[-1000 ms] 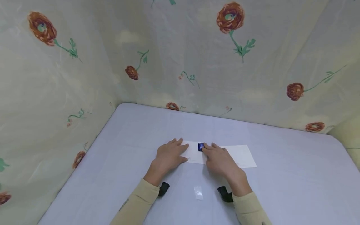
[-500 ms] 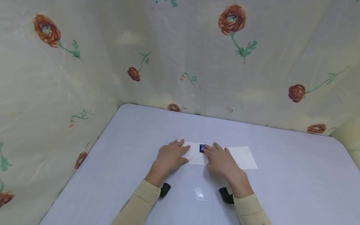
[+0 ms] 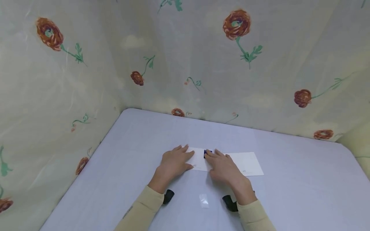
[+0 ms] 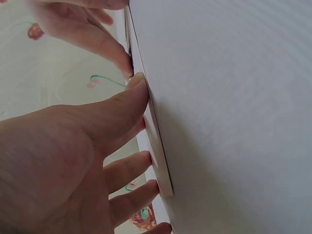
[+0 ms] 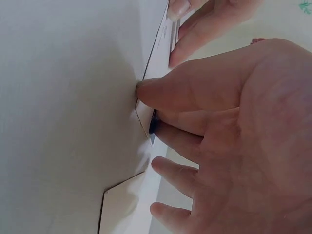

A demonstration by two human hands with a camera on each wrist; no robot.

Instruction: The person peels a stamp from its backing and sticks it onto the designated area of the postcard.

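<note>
Two flat white pieces, looking like envelopes or cards, lie end to end on the table: a left one (image 3: 199, 164) and a right one (image 3: 247, 164). My left hand (image 3: 173, 162) rests on the left piece with fingers spread, its thumb along the near edge in the left wrist view. My right hand (image 3: 226, 166) lies over the place where the pieces meet. Its fingertips press a small, shiny blue square (image 3: 205, 154), stamp-like, on the left piece's far right corner. Most of the square is hidden. In the right wrist view the right hand's fingers are extended.
A small clear plastic piece (image 3: 204, 201) lies on the white tabletop (image 3: 303, 186) between my forearms. Black devices are worn at both wrists. A flower-printed curtain (image 3: 185, 57) hangs along the table's back and left edges.
My right fingers have shifted slightly left and now cover more of the blue square. My left hand stays in place. The head view has tilted slightly.
</note>
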